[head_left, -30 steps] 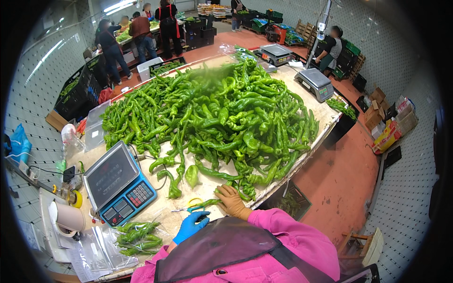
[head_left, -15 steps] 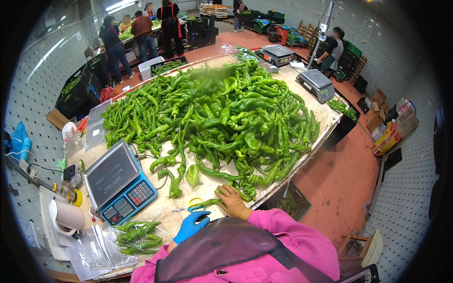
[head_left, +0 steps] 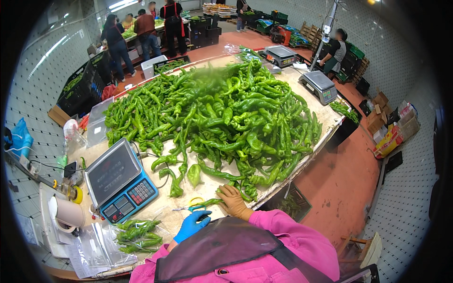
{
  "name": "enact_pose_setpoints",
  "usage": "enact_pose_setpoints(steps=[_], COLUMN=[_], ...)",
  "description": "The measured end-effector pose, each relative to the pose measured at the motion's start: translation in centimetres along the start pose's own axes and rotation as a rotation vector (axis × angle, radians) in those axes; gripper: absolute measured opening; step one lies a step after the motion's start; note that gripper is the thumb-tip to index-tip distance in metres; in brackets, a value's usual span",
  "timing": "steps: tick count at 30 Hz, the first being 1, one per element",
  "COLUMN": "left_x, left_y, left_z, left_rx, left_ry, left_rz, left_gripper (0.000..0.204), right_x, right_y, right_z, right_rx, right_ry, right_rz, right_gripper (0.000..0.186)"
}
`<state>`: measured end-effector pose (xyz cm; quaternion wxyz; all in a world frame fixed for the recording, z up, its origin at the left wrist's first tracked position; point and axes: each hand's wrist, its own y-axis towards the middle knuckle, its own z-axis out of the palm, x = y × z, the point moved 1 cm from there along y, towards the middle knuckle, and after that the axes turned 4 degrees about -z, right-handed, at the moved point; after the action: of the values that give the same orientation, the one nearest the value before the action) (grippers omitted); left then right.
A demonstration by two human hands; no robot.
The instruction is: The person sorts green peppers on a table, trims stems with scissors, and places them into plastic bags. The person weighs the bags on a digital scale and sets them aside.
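At the near side of the table (head_left: 204, 189), leftmost, I note a mug (head_left: 68, 213). Beside it a blue scale (head_left: 115, 174) stands turned, presumably so its keys face the worker. Nearer lies a bag (head_left: 137, 236) of peppers, likely kept within left-hand reach. The left hand (head_left: 192, 226), blue-gloved, rests with fingers bent; whether they grip anything I cannot tell. Just beyond it, scissors (head_left: 192, 207) lie apparently unheld, handles to the right. One slim pepper (head_left: 211, 202) runs from the scissors to the tan-gloved right hand (head_left: 232, 203), whose fingers lie extended; gripped or merely touched, I cannot tell. The pile (head_left: 231, 122) spreads beyond, seemingly for easy reach.

Obscured: the left palm, the right hand's underside, the pile's lower layers. The apron (head_left: 212, 243) covers the table edge; a crate (head_left: 306, 206) shows only partly.
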<state>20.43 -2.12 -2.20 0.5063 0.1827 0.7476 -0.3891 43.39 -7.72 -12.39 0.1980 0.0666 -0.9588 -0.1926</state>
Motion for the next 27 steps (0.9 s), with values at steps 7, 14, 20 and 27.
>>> enact_pose_setpoints(steps=[7, 14, 20, 27], left_x=[0.25, 0.63, 0.83, 0.84], left_y=[0.1, 0.14, 0.3, 0.27], left_z=[-0.05, -0.02, -0.03, -0.03], left_rx=[0.002, -0.006, -0.004, 0.008], left_ry=[0.01, 0.011, 0.007, 0.001], left_rz=[0.011, 0.019, 0.02, 0.013], left_gripper=[0.032, 0.031, 0.031, 0.031], right_x=[0.11, 0.17, 0.22, 0.28], right_y=[0.11, 0.12, 0.18, 0.16], right_z=[-0.07, -0.1, -0.14, -0.21], right_rx=[0.002, 0.015, 0.014, 0.006], right_ry=[-0.01, -0.018, -0.015, -0.015], right_rz=[-0.004, 0.007, 0.012, 0.012], right_gripper=[0.047, 0.046, 0.046, 0.045])
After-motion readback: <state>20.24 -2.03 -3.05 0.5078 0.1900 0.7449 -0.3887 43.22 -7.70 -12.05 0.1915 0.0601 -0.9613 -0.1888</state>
